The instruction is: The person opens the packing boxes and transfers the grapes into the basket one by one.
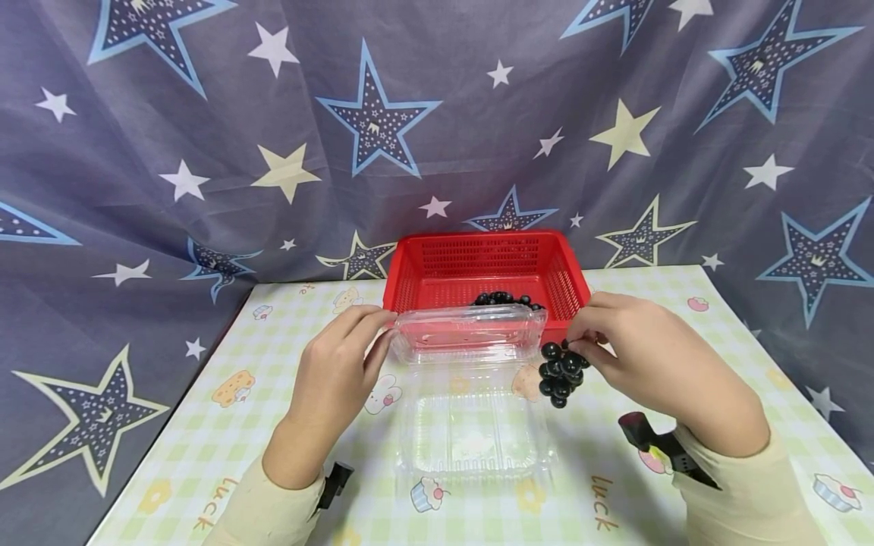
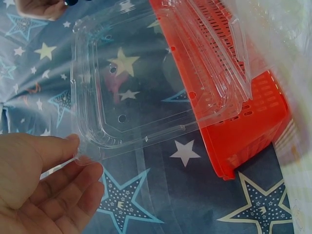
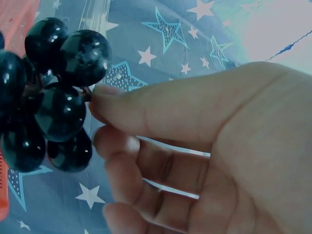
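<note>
A clear plastic clamshell box (image 1: 474, 436) stands on the table with its lid (image 1: 471, 334) raised toward the back. My left hand (image 1: 339, 379) pinches the lid's left corner between thumb and fingers, which the left wrist view (image 2: 53, 180) shows closely. From my right hand (image 1: 635, 349) hangs a bunch of dark grapes (image 1: 561, 375), held by its stem at the box's right side. Thumb and forefinger meet at that stem in the right wrist view, beside the glossy grapes (image 3: 58, 109). The box's base holds nothing visible.
Behind the lid stands a red plastic basket (image 1: 488, 246) with slotted walls. More dark grapes (image 1: 505, 298) lie inside it, partly hidden by the lid. A checked cloth (image 1: 273, 447) covers the table, and a star-patterned curtain (image 1: 437, 98) hangs behind.
</note>
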Tool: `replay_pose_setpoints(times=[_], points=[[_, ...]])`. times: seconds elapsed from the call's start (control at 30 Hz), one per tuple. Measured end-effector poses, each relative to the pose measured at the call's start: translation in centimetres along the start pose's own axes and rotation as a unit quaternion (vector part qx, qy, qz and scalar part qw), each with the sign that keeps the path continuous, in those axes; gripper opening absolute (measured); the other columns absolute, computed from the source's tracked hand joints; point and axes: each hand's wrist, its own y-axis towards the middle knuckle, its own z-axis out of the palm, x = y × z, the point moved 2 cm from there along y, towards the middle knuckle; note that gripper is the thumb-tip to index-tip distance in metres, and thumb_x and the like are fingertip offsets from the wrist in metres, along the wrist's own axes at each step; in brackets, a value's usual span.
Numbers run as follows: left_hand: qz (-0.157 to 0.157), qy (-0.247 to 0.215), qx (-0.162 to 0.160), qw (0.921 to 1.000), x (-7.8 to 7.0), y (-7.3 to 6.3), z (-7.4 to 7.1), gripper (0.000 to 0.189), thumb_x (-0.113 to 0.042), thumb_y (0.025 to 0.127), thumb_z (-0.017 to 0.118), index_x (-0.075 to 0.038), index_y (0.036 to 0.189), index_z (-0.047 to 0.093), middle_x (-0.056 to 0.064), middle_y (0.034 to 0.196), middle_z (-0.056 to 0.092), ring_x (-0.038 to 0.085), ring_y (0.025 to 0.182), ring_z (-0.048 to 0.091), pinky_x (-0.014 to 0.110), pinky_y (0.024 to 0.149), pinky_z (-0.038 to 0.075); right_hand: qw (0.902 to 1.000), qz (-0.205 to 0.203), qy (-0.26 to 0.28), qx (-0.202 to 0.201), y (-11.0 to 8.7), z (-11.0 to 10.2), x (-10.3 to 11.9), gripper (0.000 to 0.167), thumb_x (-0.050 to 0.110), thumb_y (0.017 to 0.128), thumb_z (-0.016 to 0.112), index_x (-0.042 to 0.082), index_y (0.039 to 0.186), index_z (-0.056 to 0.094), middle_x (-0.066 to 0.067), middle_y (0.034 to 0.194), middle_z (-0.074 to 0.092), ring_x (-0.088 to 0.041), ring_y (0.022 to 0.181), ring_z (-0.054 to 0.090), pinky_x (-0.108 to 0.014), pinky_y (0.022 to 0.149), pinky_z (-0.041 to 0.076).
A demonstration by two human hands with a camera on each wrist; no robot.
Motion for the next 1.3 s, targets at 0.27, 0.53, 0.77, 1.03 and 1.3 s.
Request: replay_pose_setpoints(times=[0.27, 0.53, 0.77, 1.03, 1.3], points=[[-0.001, -0.002, 0.002, 1.0, -0.1, 0.0, -0.1, 0.025, -0.007, 0.089, 0.08, -0.007, 0.114, 0.076, 0.007, 0.111, 0.073, 0.024, 0.099, 0.073, 0.043, 0.087, 0.061, 0.9997, 0.003, -0.006, -0.021, 0.2, 0.0, -1.7, 0.02, 0.006, 0.08, 0.084, 0.022, 0.085, 0.075, 0.012, 0.079, 0.062, -0.008, 0.071, 0.055, -0.031, 0.065, 0.051], [0.001, -0.003, 0.0, 1.0, -0.1, 0.0, 0.0, 0.023, -0.009, 0.091, 0.078, -0.008, 0.114, 0.076, 0.006, 0.111, 0.073, 0.023, 0.099, 0.073, 0.043, 0.087, 0.061, 0.9988, 0.015, -0.007, -0.046, 1.0, 0.9, -4.0, 0.017, 0.004, 0.081, 0.082, 0.019, 0.085, 0.075, 0.009, 0.076, 0.061, -0.008, 0.069, 0.053, -0.032, 0.063, 0.048], [0.002, -0.001, -0.001, 1.0, 0.1, -0.1, 0.0, 0.024, -0.007, 0.089, 0.079, -0.008, 0.114, 0.076, 0.007, 0.111, 0.073, 0.024, 0.099, 0.073, 0.043, 0.088, 0.061, 0.997, 0.058, -0.012, -0.05, 1.4, 1.4, -5.3, 0.011, 0.008, 0.085, 0.082, 0.017, 0.09, 0.077, 0.004, 0.083, 0.067, -0.013, 0.074, 0.062, -0.036, 0.065, 0.05], [0.006, 0.009, 0.001, 0.9999, 0.1, -0.1, -0.1, 0.023, -0.01, 0.09, 0.079, -0.008, 0.113, 0.076, 0.007, 0.111, 0.073, 0.025, 0.102, 0.071, 0.044, 0.09, 0.06, 0.9902, 0.098, -0.023, -0.096, 1.6, 1.9, -6.1, 0.009, 0.01, 0.087, 0.082, 0.015, 0.095, 0.079, 0.0, 0.092, 0.064, -0.02, 0.076, 0.06, -0.04, 0.066, 0.048], [0.002, 0.025, 0.012, 0.9996, 0.1, -0.1, -0.2, 0.02, -0.016, 0.094, 0.075, -0.013, 0.113, 0.077, 0.003, 0.114, 0.073, 0.022, 0.105, 0.067, 0.04, 0.088, 0.059, 0.9779, 0.11, -0.012, -0.178, 1.7, 2.5, -7.0, 0.01, 0.01, 0.087, 0.082, 0.015, 0.095, 0.079, -0.003, 0.096, 0.061, -0.022, 0.084, 0.06, -0.041, 0.069, 0.046]])
